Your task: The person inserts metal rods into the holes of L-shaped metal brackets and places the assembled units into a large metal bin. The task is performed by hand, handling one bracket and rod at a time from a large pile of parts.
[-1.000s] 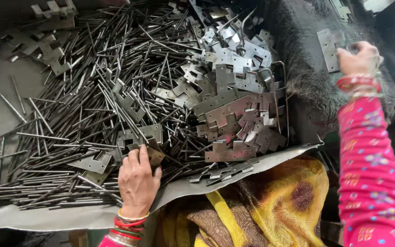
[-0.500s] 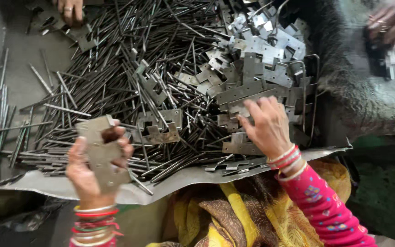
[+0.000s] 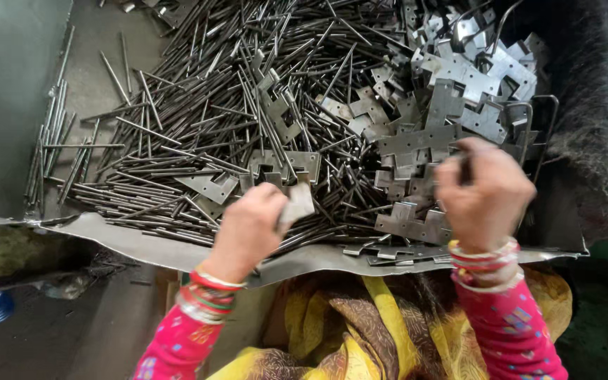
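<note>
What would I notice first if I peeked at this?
A huge heap of thin metal rods fills the middle and left of the tray. Flat grey hinge plates pile up at the upper right. In front, the left hand grips one plate, and the right hand is closed over the plates.

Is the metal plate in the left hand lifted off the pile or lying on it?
Lifted: the left hand grips the metal plate in its fingers, raised above the rods.

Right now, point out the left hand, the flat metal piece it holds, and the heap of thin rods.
left hand (image 3: 248, 229), head view, back of the hand.
flat metal piece (image 3: 298, 204), head view, its exposed corner.
heap of thin rods (image 3: 205, 119), head view, middle of the pile.
</note>
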